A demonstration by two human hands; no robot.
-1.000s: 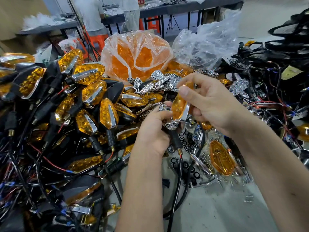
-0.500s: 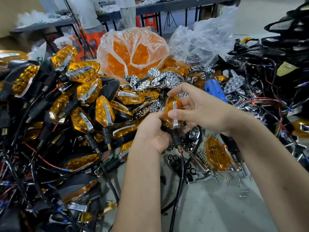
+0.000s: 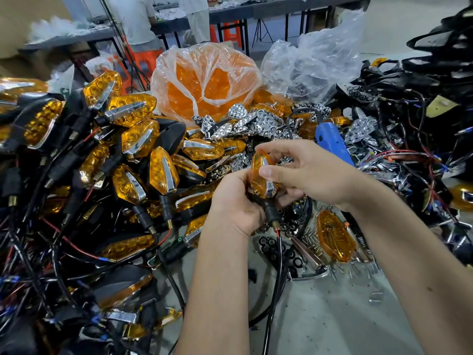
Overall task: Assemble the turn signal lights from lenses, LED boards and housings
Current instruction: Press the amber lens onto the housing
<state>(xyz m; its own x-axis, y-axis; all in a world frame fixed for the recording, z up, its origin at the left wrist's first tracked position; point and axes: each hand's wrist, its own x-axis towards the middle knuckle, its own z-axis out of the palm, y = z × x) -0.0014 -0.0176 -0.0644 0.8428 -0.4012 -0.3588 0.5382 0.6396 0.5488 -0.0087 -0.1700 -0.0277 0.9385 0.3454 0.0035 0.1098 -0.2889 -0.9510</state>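
I see both hands close together in the middle. My left hand point(image 3: 236, 201) grips the orange turn signal light point(image 3: 262, 176) from below, and my right hand point(image 3: 311, 172) pinches its top.

Grey table point(image 3: 320, 321) bears piled turn signals point(image 3: 133, 149), loose lens point(image 3: 335, 237), screws point(image 3: 317, 237).

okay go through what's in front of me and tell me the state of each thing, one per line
Turn signal: lens seated on housing, upright, held in both hands.
Left hand: grips the housing from below.
Right hand: fingers pinch the lens.
Lens bag: full, knotted shut.
Clear bag: crumpled; open or shut, cannot tell.
Loose amber lens: lying flat, unassembled.
Blue tool: lying idle, untouched.
Finished lights: piled, wires tangled.
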